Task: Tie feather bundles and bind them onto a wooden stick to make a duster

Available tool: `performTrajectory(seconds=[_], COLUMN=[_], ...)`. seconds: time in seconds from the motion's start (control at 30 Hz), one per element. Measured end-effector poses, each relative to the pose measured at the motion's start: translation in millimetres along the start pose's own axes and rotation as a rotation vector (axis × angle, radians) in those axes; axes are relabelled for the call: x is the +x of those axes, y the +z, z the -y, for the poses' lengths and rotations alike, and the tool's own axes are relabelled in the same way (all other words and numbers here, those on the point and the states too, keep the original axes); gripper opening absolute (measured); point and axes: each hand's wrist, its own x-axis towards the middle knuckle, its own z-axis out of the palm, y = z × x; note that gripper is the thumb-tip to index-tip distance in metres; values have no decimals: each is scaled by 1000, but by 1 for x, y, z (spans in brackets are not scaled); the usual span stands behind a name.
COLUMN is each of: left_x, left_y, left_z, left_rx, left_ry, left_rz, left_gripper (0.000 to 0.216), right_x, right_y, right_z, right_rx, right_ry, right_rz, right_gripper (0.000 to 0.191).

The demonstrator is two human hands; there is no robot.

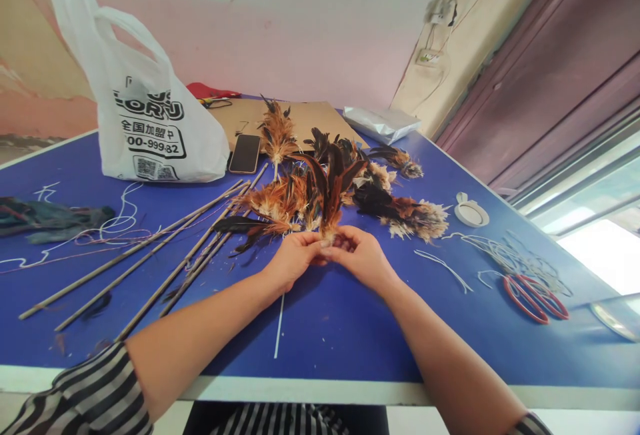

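Between my two hands a small bunch of brown and black feathers [329, 188] stands upright, pinched at its pale quill end. My left hand [298, 258] closes on the base from the left, thumb and fingers together. From the right, my right hand [363, 255] pinches the same base, its thumb meeting the left one. Just behind lies a heap of orange-brown feathers [280, 198]. To the right of it rests a dark feather bundle [400, 211] with a fluffy pale end. A white string [280, 328] runs along the table below my left hand.
Several thin sticks [145, 255] lie left on the blue table [350, 341]. A white plastic bag [145, 101], a phone [245, 153] and cardboard [320, 115] are farther back. At right are red-handled scissors [535, 298], loose string [505, 255] and a white tape roll [471, 211].
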Motion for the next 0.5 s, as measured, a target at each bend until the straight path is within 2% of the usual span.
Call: performTrajectory(seconds=[0.1, 0.23, 0.4, 0.5], left_x=[-2, -3, 0, 2], left_y=[1, 3, 3, 1], left_z=[0, 2, 5, 6], left_rx=[87, 118, 124, 110], left_ry=[19, 30, 59, 69], left_rz=[45, 66, 21, -8], left_gripper=[23, 23, 25, 24], right_x=[2, 3, 4, 4], right_y=[1, 8, 16, 5], right_z=[-1, -5, -9, -7], right_rx=[244, 388, 332, 227], right_ry=[88, 116, 83, 54], right_rz=[-2, -96, -172, -72], right_gripper=[27, 23, 21, 21])
